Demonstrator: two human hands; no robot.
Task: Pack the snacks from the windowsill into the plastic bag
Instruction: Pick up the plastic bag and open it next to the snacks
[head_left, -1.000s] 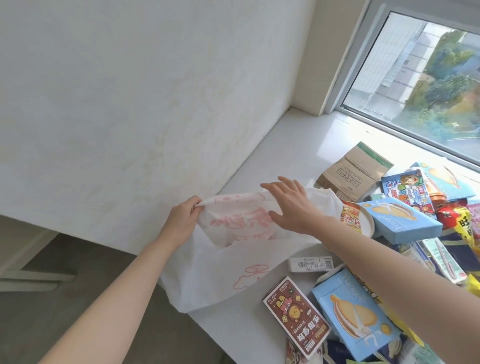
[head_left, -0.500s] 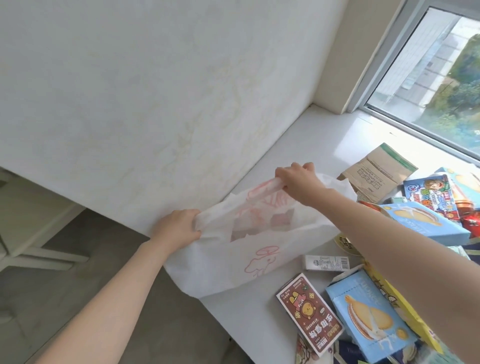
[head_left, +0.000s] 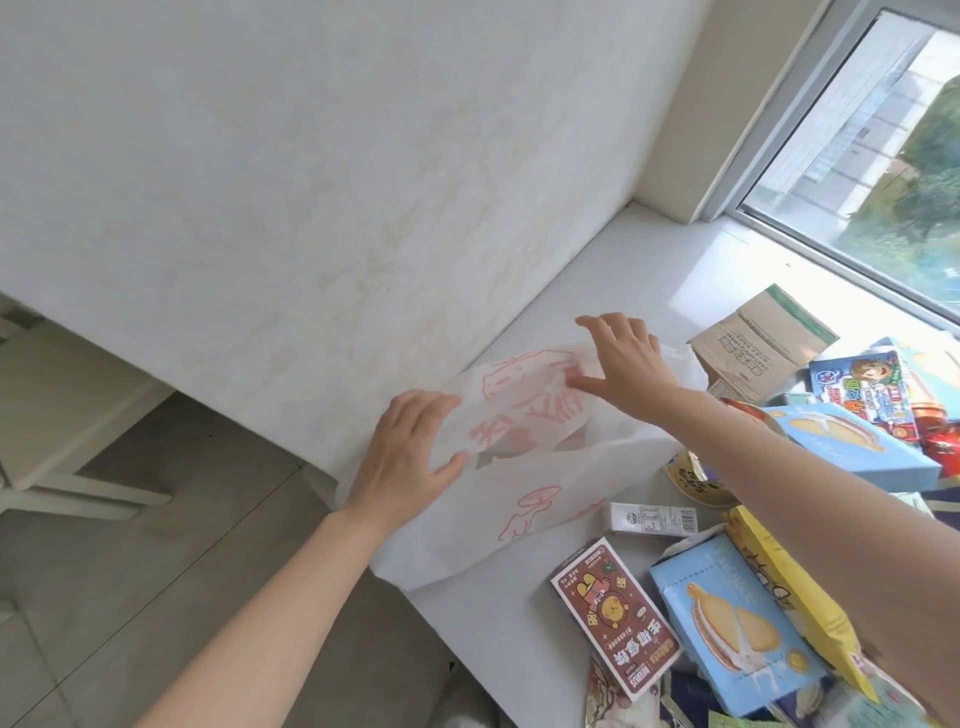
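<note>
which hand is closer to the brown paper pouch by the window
Right. The right hand reaches over the bag's far end, just short of the brown paper pouch; the left hand presses the plastic bag at the sill's edge.

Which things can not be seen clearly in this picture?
Head view:
- Plastic bag inside: its own white film hides it.
- Left hand fingers: behind the bag's film.
- Yellow packet: covered by the right forearm.
- Snacks at the right and bottom edges: cut off by the frame.

Both hands (head_left: 410, 452) (head_left: 623, 364) on plastic bag (head_left: 519, 499), snacks (head_left: 737, 644) beside
</note>
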